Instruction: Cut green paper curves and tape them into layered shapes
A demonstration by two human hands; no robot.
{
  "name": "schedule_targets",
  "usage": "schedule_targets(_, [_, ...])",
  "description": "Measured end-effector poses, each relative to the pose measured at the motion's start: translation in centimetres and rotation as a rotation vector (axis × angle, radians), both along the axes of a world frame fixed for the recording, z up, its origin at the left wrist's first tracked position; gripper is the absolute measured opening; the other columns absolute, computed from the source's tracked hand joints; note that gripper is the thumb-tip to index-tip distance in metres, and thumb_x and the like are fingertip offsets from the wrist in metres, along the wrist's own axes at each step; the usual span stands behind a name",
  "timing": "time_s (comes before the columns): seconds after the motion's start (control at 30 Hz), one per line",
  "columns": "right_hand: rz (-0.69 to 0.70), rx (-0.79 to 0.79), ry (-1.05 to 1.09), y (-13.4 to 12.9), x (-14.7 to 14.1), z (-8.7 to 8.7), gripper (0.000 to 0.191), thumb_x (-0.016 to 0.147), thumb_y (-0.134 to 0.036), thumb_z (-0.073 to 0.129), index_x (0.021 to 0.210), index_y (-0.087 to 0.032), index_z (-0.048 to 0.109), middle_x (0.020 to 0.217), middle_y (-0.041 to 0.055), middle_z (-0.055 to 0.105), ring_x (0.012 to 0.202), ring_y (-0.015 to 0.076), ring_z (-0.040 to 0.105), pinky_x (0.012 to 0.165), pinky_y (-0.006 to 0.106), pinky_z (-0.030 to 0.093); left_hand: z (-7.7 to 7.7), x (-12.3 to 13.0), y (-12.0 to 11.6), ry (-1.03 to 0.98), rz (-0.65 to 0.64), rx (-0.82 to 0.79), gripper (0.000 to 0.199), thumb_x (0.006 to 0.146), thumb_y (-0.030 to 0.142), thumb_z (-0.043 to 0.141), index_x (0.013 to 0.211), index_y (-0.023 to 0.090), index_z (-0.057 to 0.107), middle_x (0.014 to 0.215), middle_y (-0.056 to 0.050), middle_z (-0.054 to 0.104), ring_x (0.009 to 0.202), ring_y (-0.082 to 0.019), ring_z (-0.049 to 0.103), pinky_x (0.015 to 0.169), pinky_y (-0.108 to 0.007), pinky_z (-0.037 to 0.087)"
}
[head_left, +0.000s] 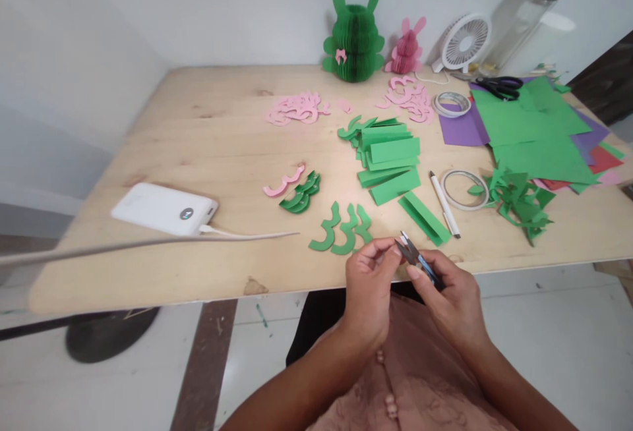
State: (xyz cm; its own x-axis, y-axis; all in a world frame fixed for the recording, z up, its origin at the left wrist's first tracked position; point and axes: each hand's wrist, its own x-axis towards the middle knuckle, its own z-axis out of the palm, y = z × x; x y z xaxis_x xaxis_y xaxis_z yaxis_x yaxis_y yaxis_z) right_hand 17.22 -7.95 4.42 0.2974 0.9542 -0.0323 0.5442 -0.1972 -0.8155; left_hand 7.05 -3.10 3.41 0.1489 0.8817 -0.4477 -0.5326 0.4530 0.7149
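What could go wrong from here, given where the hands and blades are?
1. The blades of the small snips in the right hand sit right by the fingertips of the left hand, so a slip could nick a finger.
2. The wavy green cutouts lie loose just beyond the left hand, which might brush them out of place.

Top [430,352]: dusty pink-brn, faint tonal pattern
Btns [390,406]: rnd, pinkish, row down frt
L hand [370,279]: bare
R hand [452,296]: bare
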Motion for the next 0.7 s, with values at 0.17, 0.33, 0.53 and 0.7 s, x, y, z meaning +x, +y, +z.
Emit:
schedule_targets(0.17, [-0.001, 0.004, 0.017, -0.01, -0.08, 0.00, 0.029, 0.086, -0.041, 0.054, 0.091, -0.017, 0.069, 0.071, 0.0007, 0.066, 0.060, 0.0138, 0.057, 0.054, 0.022, 0.045, 0.03, -0.05, -0.09, 0.002, 0.006, -0.003, 0.012, 0.067, 0.026, 0.074, 0.072, 0.015, 0.071, 0.073, -0.003, 0.070, 0.070, -0.013, 0.063, 0.076, -0.027, 0.050])
schedule_targets(0.33, [0.002, 0.012, 0.029, -0.08, -0.01, -0.18, 0.028, 0.087, -0.041, 0.054, 0.092, -0.019, 0.070, 0.071, 0.0011, 0.066, 0.064, 0.0156, 0.060, 0.055, 0.023, 0.045, 0.18, -0.03, -0.14, -0.001, 0.009, -0.014, 0.012, 0.067, 0.026, 0.074, 0.072, 0.016, 0.071, 0.073, -0.002, 0.071, 0.069, -0.013, 0.063, 0.077, -0.028, 0.050])
schedule_targets(0.53, [0.004, 0.009, 0.036, -0.18, 0.07, -0.27, 0.026, 0.087, -0.040, 0.054, 0.091, -0.019, 0.069, 0.073, 0.0011, 0.066, 0.068, 0.0164, 0.061, 0.056, 0.023, 0.045, 0.29, -0.02, -0.25, -0.009, 0.020, -0.017, 0.011, 0.067, 0.024, 0.074, 0.073, 0.015, 0.072, 0.072, -0.002, 0.070, 0.069, -0.013, 0.063, 0.077, -0.028, 0.050])
schedule_targets(0.7, [-0.007, 0.001, 0.069, -0.18, -0.01, -0.21, 0.025, 0.087, -0.040, 0.054, 0.088, -0.019, 0.069, 0.069, 0.0004, 0.065, 0.068, 0.0170, 0.062, 0.057, 0.023, 0.046, 0.38, 0.01, -0.26, -0.018, 0.014, -0.027, 0.012, 0.067, 0.025, 0.075, 0.073, 0.015, 0.072, 0.076, -0.003, 0.072, 0.070, -0.013, 0.064, 0.077, -0.029, 0.051])
